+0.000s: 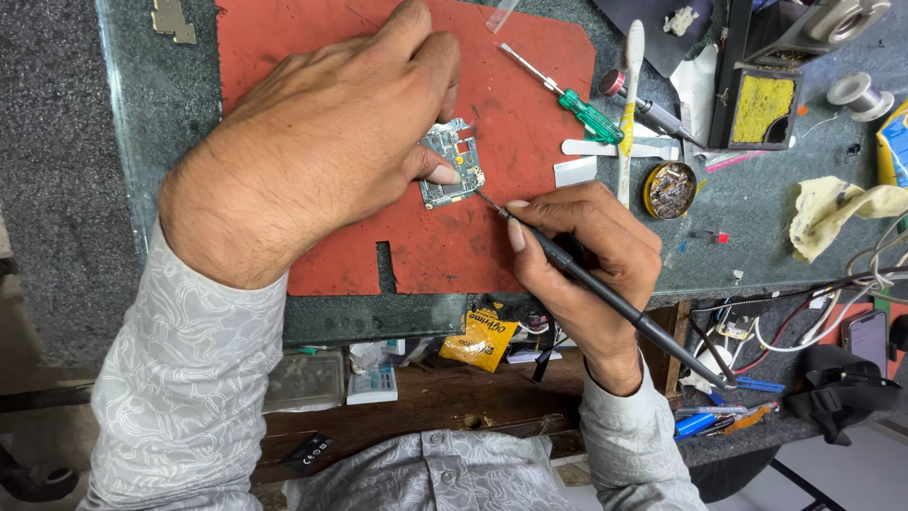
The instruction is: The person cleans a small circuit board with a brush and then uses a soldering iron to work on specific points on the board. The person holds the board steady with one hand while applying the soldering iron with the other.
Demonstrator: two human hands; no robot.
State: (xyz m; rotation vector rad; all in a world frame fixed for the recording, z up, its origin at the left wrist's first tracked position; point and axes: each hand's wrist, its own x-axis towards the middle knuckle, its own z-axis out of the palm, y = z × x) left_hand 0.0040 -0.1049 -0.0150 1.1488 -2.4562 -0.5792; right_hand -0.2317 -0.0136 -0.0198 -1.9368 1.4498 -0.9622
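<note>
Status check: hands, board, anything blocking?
Left hand pins circuit board on red mat. Right hand holds soldering iron, tip at board's edge. Nothing blocking.

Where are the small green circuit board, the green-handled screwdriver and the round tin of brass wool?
Small green circuit board [452,176], head view, exposed lower middle.
Green-handled screwdriver [590,115], head view, green handle.
Round tin of brass wool [671,189], head view, wool centre.

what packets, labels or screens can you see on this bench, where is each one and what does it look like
Yellow packet: front table edge, below the red mat; crinkled sachet, dark print.
Black label: low shelf near the left sleeve; small tilted rectangle, pale marks.
Phone: far right among cables; dark screen, reddish rim.
</note>
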